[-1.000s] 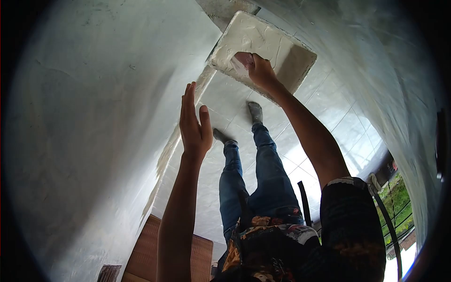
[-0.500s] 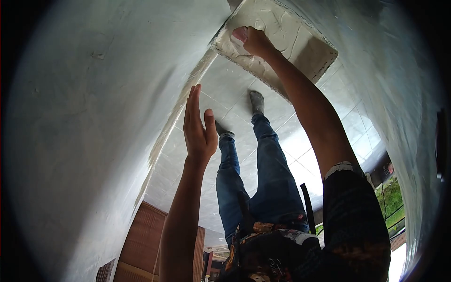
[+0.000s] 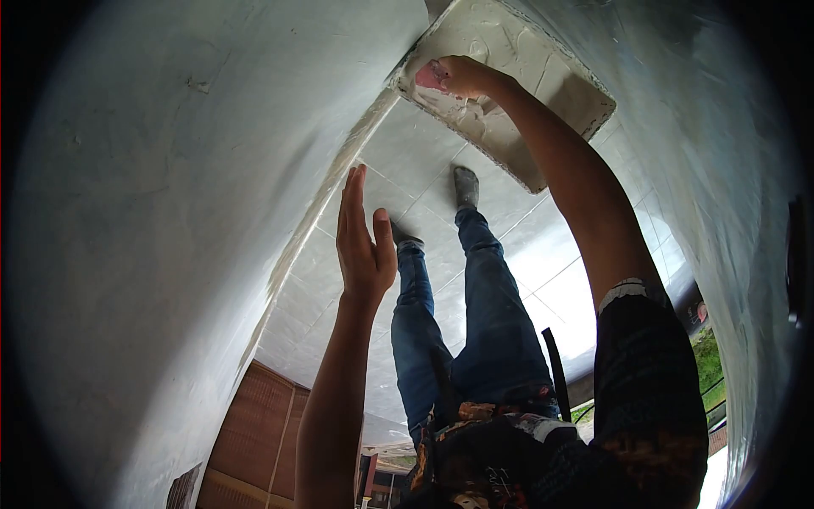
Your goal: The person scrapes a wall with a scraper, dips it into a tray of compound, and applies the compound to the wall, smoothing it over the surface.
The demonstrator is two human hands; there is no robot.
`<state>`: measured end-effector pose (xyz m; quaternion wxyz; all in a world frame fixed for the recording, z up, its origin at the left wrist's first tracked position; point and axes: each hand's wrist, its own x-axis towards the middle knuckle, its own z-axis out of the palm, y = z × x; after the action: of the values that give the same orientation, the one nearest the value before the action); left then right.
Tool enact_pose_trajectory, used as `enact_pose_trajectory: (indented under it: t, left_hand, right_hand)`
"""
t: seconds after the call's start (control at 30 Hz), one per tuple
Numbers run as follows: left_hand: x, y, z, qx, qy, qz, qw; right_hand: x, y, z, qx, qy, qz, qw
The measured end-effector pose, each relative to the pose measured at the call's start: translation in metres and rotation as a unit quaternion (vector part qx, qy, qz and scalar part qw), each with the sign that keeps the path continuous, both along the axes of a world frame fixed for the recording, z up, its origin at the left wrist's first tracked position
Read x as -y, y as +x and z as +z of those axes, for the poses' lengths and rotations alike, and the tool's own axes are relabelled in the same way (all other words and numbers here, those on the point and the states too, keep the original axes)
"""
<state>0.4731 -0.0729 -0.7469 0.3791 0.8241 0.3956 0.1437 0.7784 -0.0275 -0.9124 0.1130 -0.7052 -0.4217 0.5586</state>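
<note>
My right hand (image 3: 466, 78) is closed around a pinkish-red, flat-looking spreader (image 3: 431, 75), its lower part smeared with white and partly hidden. It is over the near left part of a shallow rectangular tray (image 3: 536, 182), whose rim is caked with residue. Creamy white plaster-like paste (image 3: 500, 38) lies in the tray in ridges and smears. My left hand (image 3: 366, 246) is raised with fingers straight and thumb apart, holding nothing. It is nearest to the grey-white wall (image 3: 195, 195) on the left, apparently without touching it.
Translucent plastic sheeting (image 3: 678, 170) hangs along the right. Below are my legs in jeans (image 3: 487, 314) and grey-socked feet (image 3: 465, 187) on a tiled floor (image 3: 407, 161). A brown panelled surface (image 3: 254, 424) is at lower left, with greenery (image 3: 708, 365) at lower right.
My right hand has turned and shifted slightly down in the view, bringing the spreader lower within the tray. My left hand has moved a little down and right, still open.
</note>
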Motion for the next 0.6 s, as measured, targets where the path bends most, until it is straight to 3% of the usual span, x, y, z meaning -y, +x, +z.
enact_pose_trajectory:
  t: [0.27, 0.6]
  left_hand:
    - [0.004, 0.002, 0.005, -0.009, 0.002, 0.002, 1.0]
    - [0.008, 0.0, 0.007, -0.006, -0.002, 0.002, 1.0]
  right_hand:
    - [0.018, -0.005, 0.008, 0.053, 0.115, 0.001, 0.992]
    - [0.035, -0.001, 0.006, 0.071, 0.041, 0.003, 0.997]
